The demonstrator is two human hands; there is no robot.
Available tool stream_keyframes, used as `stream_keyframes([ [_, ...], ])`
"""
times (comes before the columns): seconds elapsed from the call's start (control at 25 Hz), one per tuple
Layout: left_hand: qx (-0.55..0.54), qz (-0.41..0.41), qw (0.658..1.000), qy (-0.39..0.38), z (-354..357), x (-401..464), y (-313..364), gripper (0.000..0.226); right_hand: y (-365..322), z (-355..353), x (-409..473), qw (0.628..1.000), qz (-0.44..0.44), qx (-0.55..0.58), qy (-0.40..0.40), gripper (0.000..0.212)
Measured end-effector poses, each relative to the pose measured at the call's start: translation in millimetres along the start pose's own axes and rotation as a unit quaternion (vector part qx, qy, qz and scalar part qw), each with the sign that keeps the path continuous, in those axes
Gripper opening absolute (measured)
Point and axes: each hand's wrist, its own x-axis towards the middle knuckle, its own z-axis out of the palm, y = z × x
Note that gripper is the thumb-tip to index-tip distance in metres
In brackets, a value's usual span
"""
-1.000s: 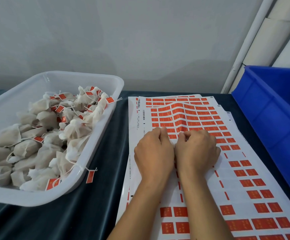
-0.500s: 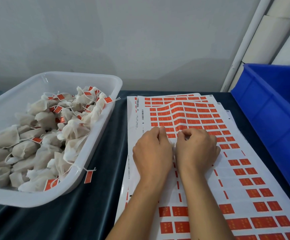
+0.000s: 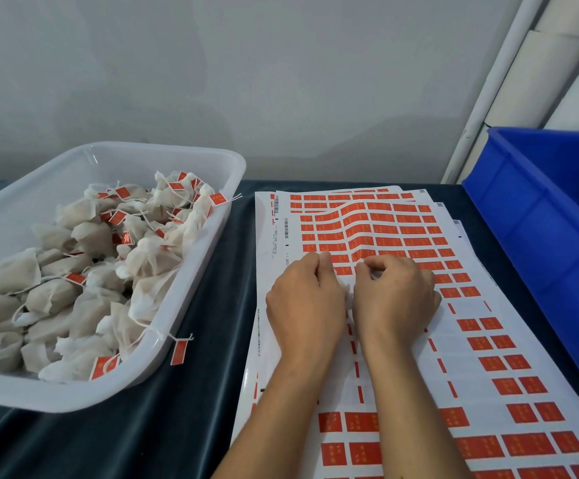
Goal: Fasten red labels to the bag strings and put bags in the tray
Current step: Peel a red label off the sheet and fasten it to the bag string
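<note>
The clear plastic tray already holds many labelled white mesh bags — both hands, left and right, fingers curled, pick at the red label sheet on the table; more labelling likely remains.

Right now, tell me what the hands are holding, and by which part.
Both hands, left and right, rest on the label sheet, fingers curled at a label's edge. Whether a label is pinched cannot be told; the fingertips hide it.

A strip of dark cloth lies open between the white tray and label sheets; the blue bin walls the sheets' right side.
</note>
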Motion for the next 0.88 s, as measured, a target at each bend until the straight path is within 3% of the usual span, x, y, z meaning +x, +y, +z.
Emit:
stream_keyframes([
  [0.36,-0.006,0.0,1.0,0.001,0.1,0.5,-0.9,0.035,-0.3,-0.3,-0.7,1.0,-0.001,0.013,-0.002,0.012],
  [0.72,-0.051,-0.017,0.998,0.035,-5.9,3.1,-1.0,0.041,-8.5,-1.4,-4.2,0.991,-0.093,-0.087,-0.029,0.022],
  [0.88,-0.06,-0.016,0.997,0.05,-6.6,2.9,-1.3,0.042,-9.9,-3.0,-5.6,0.992,-0.097,-0.075,-0.043,0.023],
])
